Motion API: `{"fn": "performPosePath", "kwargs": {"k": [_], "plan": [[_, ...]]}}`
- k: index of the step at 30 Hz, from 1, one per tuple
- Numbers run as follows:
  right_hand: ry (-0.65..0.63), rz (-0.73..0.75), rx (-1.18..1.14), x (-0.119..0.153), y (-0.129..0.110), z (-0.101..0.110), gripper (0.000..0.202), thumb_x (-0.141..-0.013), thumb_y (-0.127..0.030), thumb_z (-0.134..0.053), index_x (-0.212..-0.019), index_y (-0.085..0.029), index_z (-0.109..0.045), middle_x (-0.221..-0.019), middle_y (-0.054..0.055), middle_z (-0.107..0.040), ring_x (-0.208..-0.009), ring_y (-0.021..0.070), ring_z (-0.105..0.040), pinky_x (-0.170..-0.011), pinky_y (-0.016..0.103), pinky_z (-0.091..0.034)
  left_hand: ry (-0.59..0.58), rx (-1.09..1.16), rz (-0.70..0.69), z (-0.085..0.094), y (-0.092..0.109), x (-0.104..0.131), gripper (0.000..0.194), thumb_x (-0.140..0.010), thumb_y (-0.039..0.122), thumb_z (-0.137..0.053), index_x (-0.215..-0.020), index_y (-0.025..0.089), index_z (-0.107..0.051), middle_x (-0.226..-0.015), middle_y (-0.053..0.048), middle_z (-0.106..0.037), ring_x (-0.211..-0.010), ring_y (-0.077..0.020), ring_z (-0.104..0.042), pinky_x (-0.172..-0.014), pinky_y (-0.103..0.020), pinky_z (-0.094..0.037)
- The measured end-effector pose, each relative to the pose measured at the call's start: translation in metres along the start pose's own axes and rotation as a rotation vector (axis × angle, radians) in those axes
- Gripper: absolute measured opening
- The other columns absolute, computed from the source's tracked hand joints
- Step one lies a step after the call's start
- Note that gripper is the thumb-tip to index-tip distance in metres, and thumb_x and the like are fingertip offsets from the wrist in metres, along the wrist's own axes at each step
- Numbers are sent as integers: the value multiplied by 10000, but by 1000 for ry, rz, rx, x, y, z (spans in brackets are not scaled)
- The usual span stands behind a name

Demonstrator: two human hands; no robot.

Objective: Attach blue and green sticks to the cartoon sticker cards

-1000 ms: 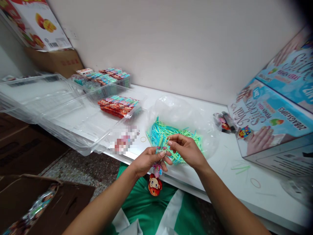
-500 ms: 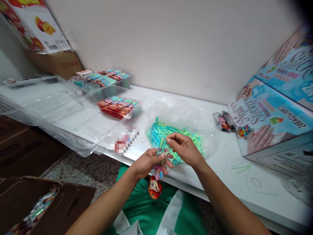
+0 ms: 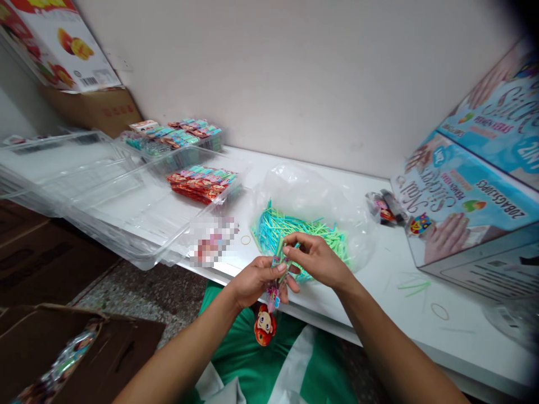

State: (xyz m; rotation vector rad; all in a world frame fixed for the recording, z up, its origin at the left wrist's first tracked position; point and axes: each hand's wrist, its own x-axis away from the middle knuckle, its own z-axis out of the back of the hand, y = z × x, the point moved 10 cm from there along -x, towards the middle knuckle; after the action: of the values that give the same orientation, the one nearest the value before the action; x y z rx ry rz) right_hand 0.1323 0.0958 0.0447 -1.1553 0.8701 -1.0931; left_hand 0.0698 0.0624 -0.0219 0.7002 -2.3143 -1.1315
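My left hand (image 3: 256,279) is closed around a small wrapped packet (image 3: 273,296), from which a round red-haired cartoon face (image 3: 265,325) hangs below the fingers. Thin green and blue sticks stand up out of the packet's upper end. At that end my right hand (image 3: 314,259) pinches the tips of the sticks between thumb and fingers. Just behind both hands, a clear plastic bag (image 3: 303,182) lies open on the white table, holding a heap of loose green and blue sticks (image 3: 295,227).
Clear plastic trays (image 3: 118,191) overhang the table's left edge, one holding stacked red packets (image 3: 204,184). Another filled tray (image 3: 177,134) stands behind. Large blue printed boxes (image 3: 475,185) stand at right. A rubber band (image 3: 440,311) lies near stray sticks (image 3: 415,288). An open carton (image 3: 138,342) sits lower left.
My right fingers have shifted slightly at the tips of the sticks. The left hand keeps its hold, and the hanging cartoon face has moved a little down and left.
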Motion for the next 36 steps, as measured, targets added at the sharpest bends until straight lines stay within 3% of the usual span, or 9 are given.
{"fn": "performPosePath", "kwargs": {"k": [7,13,19,24,30,33,36], "plan": [[-61,-13,-30,1,-2,-4,154,-789,-340,-555,-778,-187,-548,-677,-32,-525,-481,82,-504,-461,223,-419,-3,-16,17,0,-2,1,403,-804,397,-576,-1020,58,-611,-759,-139,-695,-497,-148,-622,-474,-229,-460],[30,32,178,-1,1,3,39,-782,-215,-499,-815,-218,-519,-633,-47,-524,-529,100,-507,-525,233,-445,16,-30,-45,2,5,1,377,-801,402,-581,-986,75,-614,-775,-122,-690,-504,-138,-617,-459,-206,-437],[44,33,77,0,0,1,217,-790,-230,-497,-1007,-230,-508,-769,-26,-523,-568,99,-497,-515,236,-454,7,16,-45,2,3,1,331,-840,373,-529,-969,80,-615,-757,-122,-693,-491,-147,-620,-470,-219,-426],[11,106,181,2,-16,-2,118,-834,-316,-504,-831,-205,-546,-753,-17,-537,-573,95,-495,-556,242,-435,-10,20,-37,1,4,1,319,-842,362,-529,-962,80,-617,-762,-122,-695,-494,-150,-624,-473,-224,-436],[61,61,219,1,-5,0,108,-844,-292,-474,-800,-210,-529,-667,-29,-502,-561,103,-483,-518,227,-424,5,8,-34,2,4,1,353,-812,396,-564,-922,65,-620,-755,-137,-698,-484,-142,-618,-463,-213,-435],[90,45,182,0,-1,1,61,-807,-209,-484,-861,-215,-513,-721,-28,-507,-582,99,-492,-506,214,-436,0,9,-31,3,1,2,343,-815,390,-559,-916,66,-613,-751,-137,-698,-485,-147,-620,-469,-220,-448],[43,41,91,0,-2,-4,211,-801,-184,-476,-1005,-232,-503,-833,-13,-510,-622,97,-501,-488,201,-451,-13,27,-28,3,-2,1,322,-831,375,-536,-923,73,-605,-749,-133,-698,-484,-147,-619,-469,-223,-455]]}}
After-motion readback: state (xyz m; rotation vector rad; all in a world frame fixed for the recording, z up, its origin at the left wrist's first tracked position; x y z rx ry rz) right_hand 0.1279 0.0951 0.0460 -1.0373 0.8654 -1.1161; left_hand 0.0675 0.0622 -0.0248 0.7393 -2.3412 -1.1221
